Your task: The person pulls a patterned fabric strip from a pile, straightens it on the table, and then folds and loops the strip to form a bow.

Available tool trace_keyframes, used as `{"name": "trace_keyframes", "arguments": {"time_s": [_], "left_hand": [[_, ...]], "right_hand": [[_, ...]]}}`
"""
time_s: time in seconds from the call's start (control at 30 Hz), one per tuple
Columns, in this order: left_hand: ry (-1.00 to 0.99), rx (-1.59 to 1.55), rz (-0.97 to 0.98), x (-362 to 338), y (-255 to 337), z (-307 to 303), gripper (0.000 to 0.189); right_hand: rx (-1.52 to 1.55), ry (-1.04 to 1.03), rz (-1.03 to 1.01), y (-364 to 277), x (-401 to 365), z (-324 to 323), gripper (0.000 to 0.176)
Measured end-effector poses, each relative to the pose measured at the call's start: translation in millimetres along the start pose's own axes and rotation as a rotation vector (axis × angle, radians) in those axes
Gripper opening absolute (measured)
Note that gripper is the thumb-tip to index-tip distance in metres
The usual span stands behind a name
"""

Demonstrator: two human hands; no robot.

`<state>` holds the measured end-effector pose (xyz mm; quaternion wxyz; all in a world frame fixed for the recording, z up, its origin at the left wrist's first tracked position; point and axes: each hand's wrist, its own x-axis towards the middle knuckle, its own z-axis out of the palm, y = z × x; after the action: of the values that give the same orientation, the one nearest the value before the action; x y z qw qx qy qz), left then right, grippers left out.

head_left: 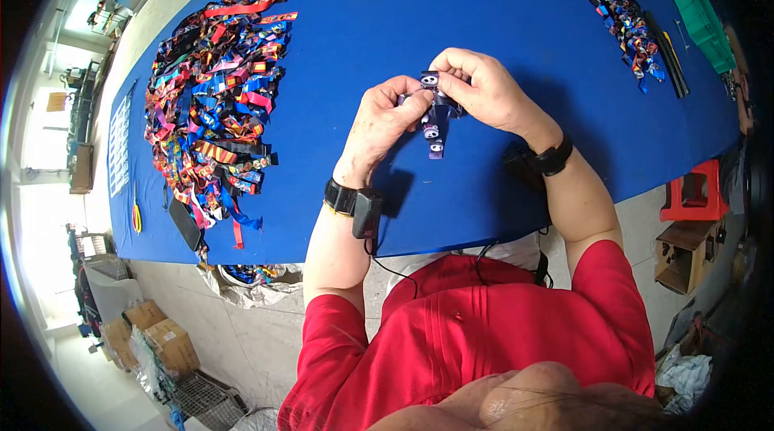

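A dark purple printed ribbon strap (436, 131) with white skull-like faces is between my two hands, above the blue table. My left hand (385, 118) pinches it from the left with thumb and forefinger. On the other side my right hand (482, 91) grips its upper part, thumb pressed against the bent fingers. One end of the strap hangs down below the fingers, and part of it is looped near my right fingertips. The fingers cover the middle of the strap, so any join or fitting there is hidden.
A large heap of colourful printed straps (218, 100) covers the table's left side. Another long row of straps (621, 16) lies at the far right, by black strips (667, 56) and a green crate (697, 12). Yellow-handled scissors (137, 217) lie at the left edge. A red stool (695, 193) stands right.
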<state>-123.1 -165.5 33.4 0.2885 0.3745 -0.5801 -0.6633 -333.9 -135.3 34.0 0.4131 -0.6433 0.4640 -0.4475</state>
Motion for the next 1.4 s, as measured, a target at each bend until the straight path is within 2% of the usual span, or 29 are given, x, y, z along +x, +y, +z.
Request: {"name": "trace_keyframes", "arguments": {"time_s": [0.13,0.23,0.33,0.43,0.53,0.6,0.73,0.83,0.93,1.23,1.4], "left_hand": [[-0.039,-0.050,-0.010,-1,1,0,0.014],[-0.021,-0.049,-0.021,-3,4,3,0.014],[0.003,-0.038,-0.024,-1,2,1,0.014],[0.023,0.000,-0.005,-1,2,1,0.015],[0.039,0.034,0.034,-1,-1,0,0.018],[0.068,0.025,0.048,1,-1,0,0.022],[0.087,-0.325,0.116,4,-1,0,0.026],[0.089,-0.305,0.049,5,-5,-7,0.024],[0.069,-0.284,0.166,6,-8,-5,0.021],[0.206,-0.182,0.278,8,-14,-1,0.013],[0.172,-0.295,0.312,9,-17,0,0.010]], "right_hand": [[-0.160,0.100,-0.069,-8,-1,-2,0.007],[-0.012,0.011,0.080,-6,0,-6,0.009],[0.204,-0.058,-0.006,-5,3,-11,0.011],[0.331,-0.138,0.125,-16,-1,-10,0.013],[0.121,-0.138,0.000,1,0,-3,0.012],[0.235,-0.097,0.057,8,3,-2,0.012],[0.349,-0.006,0.091,6,5,-5,0.010],[0.379,0.025,0.094,5,7,-5,0.011],[0.372,0.034,0.124,12,6,-4,0.012],[0.389,0.023,0.157,8,4,1,0.013],[0.380,0.030,0.182,4,4,2,0.011]]}}
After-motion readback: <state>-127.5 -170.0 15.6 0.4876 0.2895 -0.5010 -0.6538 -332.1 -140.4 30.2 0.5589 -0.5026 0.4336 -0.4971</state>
